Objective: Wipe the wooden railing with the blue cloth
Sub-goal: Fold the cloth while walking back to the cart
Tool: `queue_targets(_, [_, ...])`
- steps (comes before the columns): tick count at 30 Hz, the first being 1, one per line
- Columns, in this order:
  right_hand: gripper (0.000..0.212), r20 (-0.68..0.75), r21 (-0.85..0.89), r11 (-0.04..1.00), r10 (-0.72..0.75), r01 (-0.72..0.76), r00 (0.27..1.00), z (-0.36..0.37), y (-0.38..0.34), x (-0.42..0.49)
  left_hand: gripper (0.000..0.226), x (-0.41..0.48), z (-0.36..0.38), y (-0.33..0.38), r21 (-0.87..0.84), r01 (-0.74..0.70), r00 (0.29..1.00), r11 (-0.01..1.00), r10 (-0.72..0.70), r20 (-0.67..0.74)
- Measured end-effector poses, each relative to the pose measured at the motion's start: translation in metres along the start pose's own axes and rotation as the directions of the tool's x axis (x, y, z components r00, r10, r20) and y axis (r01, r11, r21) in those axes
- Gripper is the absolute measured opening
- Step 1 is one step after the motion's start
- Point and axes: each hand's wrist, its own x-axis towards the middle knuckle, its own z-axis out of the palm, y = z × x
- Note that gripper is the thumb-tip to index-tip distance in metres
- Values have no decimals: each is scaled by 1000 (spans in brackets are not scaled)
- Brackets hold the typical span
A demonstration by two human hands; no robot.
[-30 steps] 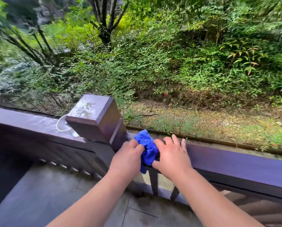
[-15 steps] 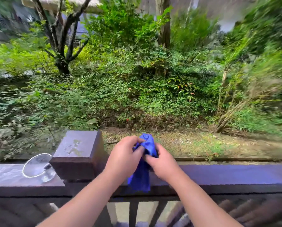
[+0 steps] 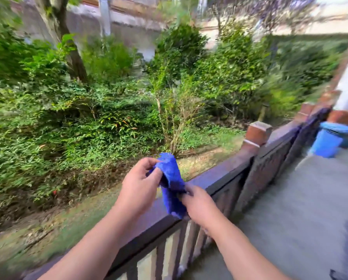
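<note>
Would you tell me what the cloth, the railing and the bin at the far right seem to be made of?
Blue cloth: soft, fuzzy fabric, likely microfibre; it drapes limply between both hands. Railing: dark, smooth-coated rail with a slight sheen, probably painted or stained wood. Blue bin: smooth, uniform colour suggests plastic, though it is blurred.

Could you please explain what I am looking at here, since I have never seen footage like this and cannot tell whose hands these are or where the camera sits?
The camera is worn on a person's head, looking forward and down, so these are their own bare arms. The left hand and right hand both hold a blue cloth just above a dark wooden railing, not pressed on it. Beyond lies a garden; a blue bin stands on the terrace at right.
</note>
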Motion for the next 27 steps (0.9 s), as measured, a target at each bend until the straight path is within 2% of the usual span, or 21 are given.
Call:
queue_targets(3, [14, -205, 45, 999, 3, 7, 979, -60, 4, 4, 11, 10, 33, 0, 243, 6, 999, 970, -15, 33])
queue_targets(5, [11, -293, 172, 985, 28, 24, 956, -99, 6, 4, 19, 15, 57, -1, 418, 28, 994, 908, -69, 82])
queue_targets(8, [15, -338, 314, 948, 62, 50, 939, -153, 14, 6, 52, 18, 102, -1, 583, -8, 952, 813, -172, 253])
queue_targets(12, [13, -343, 285, 956, 33, 70, 939, -219, 34, 10, 77, 25, 186, 15, 585, -174, 910, 792, -98, 403])
queue_targets(14, [13, -328, 277, 955, -12, 109, 945, -246, 45, 12, 83, 31, 229, 29, 515, -227, 882, 826, -49, 469])
queue_targets(16, [19, -336, 219, 967, -52, 132, 940, -276, 56, 14, 70, 37, 274, 41, 427, -252, 845, 868, -18, 535])
queue_targets(18, [24, -373, 111, 983, -95, 147, 923, -307, 70, 17, 40, 44, 312, 50, 470, -304, 858, 829, 24, 513])
queue_targets(20, [20, -426, 37, 991, -103, 131, 899, -341, 87, 19, 23, 51, 345, 58, 542, -350, 887, 764, 84, 454])
queue_targets(24, [14, -505, -156, 988, -69, -12, 860, -401, 126, 15, 20, 64, 395, 69, 557, -447, 873, 700, 206, 442])
queue_targets(27, [20, -543, -308, 940, -46, -147, 839, -432, 151, 12, 25, 77, 426, 72, 582, -513, 841, 631, 235, 487])
